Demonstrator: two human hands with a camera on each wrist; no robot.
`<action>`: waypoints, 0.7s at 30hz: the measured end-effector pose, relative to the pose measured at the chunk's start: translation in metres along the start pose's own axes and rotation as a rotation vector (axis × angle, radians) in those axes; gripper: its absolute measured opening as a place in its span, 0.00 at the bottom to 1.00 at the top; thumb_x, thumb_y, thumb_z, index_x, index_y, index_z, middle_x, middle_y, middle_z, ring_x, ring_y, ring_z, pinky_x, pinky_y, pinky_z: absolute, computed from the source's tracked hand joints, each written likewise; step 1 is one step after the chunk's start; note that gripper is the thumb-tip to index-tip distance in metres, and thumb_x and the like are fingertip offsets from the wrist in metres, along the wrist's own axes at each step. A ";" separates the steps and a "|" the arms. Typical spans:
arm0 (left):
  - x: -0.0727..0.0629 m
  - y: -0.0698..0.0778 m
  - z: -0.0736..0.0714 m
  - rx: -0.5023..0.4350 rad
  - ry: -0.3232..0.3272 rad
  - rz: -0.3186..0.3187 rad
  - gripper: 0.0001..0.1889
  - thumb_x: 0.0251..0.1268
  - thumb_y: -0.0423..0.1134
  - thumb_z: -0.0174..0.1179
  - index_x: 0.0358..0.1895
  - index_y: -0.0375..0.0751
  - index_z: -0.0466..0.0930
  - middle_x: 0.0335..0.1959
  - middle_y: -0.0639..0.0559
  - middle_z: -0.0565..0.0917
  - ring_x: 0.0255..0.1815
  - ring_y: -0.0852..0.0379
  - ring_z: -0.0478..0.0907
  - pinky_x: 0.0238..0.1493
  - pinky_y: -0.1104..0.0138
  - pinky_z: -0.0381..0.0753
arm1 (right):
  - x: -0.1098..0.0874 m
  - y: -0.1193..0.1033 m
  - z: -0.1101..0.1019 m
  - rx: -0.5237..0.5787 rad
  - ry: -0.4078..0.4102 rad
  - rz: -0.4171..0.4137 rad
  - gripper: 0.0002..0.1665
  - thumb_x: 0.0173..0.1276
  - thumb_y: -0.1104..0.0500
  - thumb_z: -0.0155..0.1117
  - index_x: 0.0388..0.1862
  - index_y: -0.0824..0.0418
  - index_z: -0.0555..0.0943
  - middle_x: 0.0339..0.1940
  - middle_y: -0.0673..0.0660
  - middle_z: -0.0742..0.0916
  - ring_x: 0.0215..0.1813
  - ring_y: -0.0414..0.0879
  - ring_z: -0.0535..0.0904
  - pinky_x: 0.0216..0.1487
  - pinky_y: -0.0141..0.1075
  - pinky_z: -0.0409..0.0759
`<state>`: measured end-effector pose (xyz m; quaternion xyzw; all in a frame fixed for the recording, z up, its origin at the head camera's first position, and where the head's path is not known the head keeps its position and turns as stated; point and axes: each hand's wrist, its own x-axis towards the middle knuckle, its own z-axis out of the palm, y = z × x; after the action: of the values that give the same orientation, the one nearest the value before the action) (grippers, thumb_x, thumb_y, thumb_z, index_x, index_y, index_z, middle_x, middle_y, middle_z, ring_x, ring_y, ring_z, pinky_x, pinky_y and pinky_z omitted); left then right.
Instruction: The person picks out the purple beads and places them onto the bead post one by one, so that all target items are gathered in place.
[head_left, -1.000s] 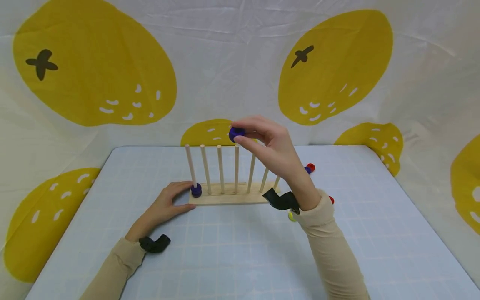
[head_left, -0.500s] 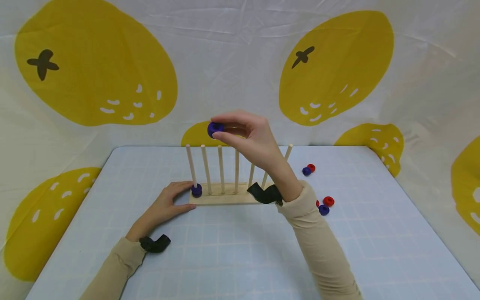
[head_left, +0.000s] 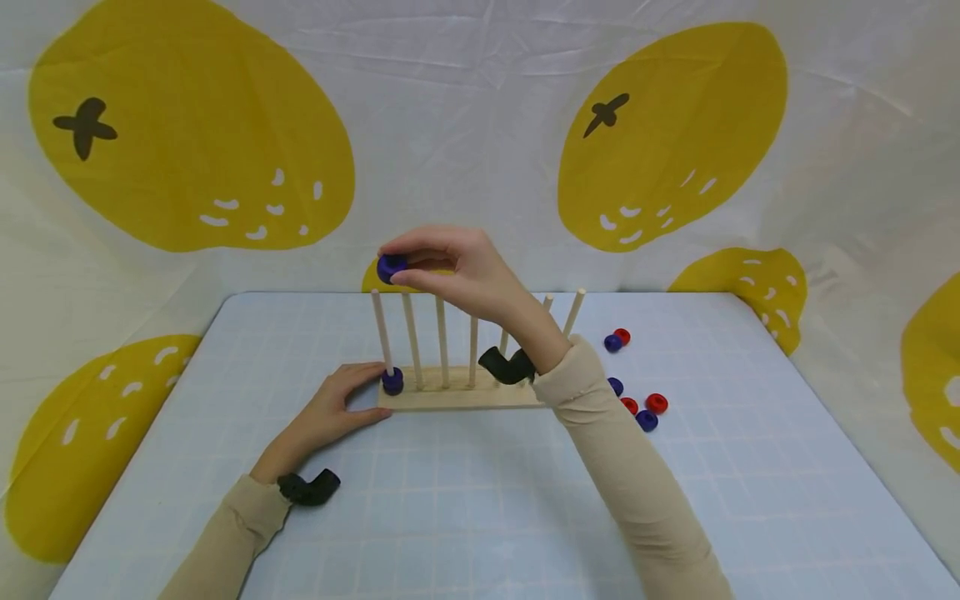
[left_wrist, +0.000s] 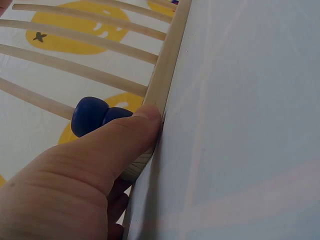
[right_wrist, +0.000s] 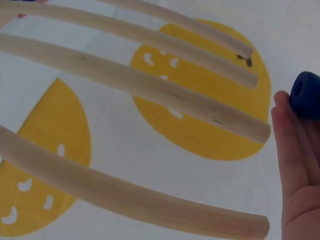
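Note:
A wooden peg rack [head_left: 465,400] with a row of upright pegs stands on the table. Two blue beads [head_left: 392,382] are stacked at the foot of its leftmost peg. My left hand [head_left: 333,408] grips the rack's left end, thumb [left_wrist: 125,140] along the front edge and fingers behind. Above the tip of the leftmost peg, my right hand [head_left: 465,267] pinches another blue bead [head_left: 391,268] between thumb and fingers. That held bead [right_wrist: 306,96] shows its hole in the right wrist view, apart from the pegs. My right forearm covers part of the rack's right side.
Right of the rack lie loose beads: a red bead [head_left: 657,403] and a blue bead [head_left: 647,420] among several nearer ones, with another blue bead [head_left: 612,342] touching a red one farther back. A white cloth with yellow fruit prints [head_left: 675,133] hangs behind the table.
My right hand has carried the blue bead leftward across the pegs to above the leftmost one. Loose beads on the right have come out from behind the forearm. The left hand stays put.

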<state>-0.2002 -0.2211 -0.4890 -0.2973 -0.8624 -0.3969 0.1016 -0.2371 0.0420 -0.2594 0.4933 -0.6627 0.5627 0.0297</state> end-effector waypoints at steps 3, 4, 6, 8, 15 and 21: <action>0.000 0.001 0.000 0.008 0.000 -0.003 0.35 0.49 0.36 0.77 0.64 0.34 0.76 0.63 0.40 0.78 0.63 0.40 0.71 0.62 0.45 0.68 | 0.005 0.006 0.001 0.030 -0.034 0.034 0.17 0.64 0.73 0.67 0.52 0.75 0.81 0.48 0.64 0.86 0.48 0.47 0.85 0.52 0.41 0.83; 0.000 0.001 0.000 0.009 0.000 -0.004 0.35 0.49 0.36 0.77 0.64 0.34 0.76 0.63 0.40 0.78 0.63 0.40 0.71 0.62 0.45 0.68 | 0.006 0.007 0.001 0.043 -0.043 0.048 0.17 0.64 0.74 0.67 0.52 0.75 0.82 0.48 0.64 0.86 0.47 0.47 0.86 0.52 0.42 0.83; 0.000 0.001 -0.001 0.004 0.001 -0.009 0.35 0.49 0.35 0.77 0.64 0.34 0.76 0.63 0.39 0.78 0.63 0.40 0.71 0.61 0.44 0.68 | 0.008 0.010 0.002 0.069 -0.055 0.081 0.17 0.63 0.74 0.68 0.51 0.76 0.82 0.47 0.64 0.87 0.46 0.49 0.86 0.51 0.42 0.84; 0.000 0.002 -0.001 0.004 0.000 -0.014 0.35 0.49 0.36 0.77 0.64 0.34 0.76 0.63 0.40 0.78 0.63 0.40 0.71 0.62 0.44 0.68 | 0.009 0.013 0.005 0.091 -0.063 0.113 0.16 0.63 0.74 0.68 0.50 0.76 0.82 0.46 0.64 0.87 0.46 0.49 0.87 0.51 0.42 0.84; -0.002 0.003 -0.002 0.005 -0.015 -0.021 0.35 0.50 0.36 0.77 0.64 0.34 0.75 0.63 0.40 0.77 0.64 0.40 0.70 0.62 0.43 0.68 | 0.008 0.019 0.010 0.049 -0.097 0.162 0.16 0.64 0.71 0.68 0.51 0.73 0.83 0.48 0.62 0.87 0.46 0.46 0.87 0.50 0.40 0.84; -0.002 0.003 -0.002 -0.006 -0.012 -0.025 0.35 0.51 0.37 0.77 0.64 0.35 0.75 0.64 0.40 0.77 0.64 0.40 0.70 0.62 0.42 0.68 | 0.008 0.019 0.013 -0.008 -0.108 0.169 0.16 0.65 0.69 0.68 0.52 0.69 0.84 0.48 0.60 0.88 0.45 0.43 0.87 0.49 0.37 0.84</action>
<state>-0.1971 -0.2218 -0.4863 -0.2893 -0.8654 -0.3990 0.0906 -0.2481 0.0249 -0.2731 0.4649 -0.7049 0.5332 -0.0516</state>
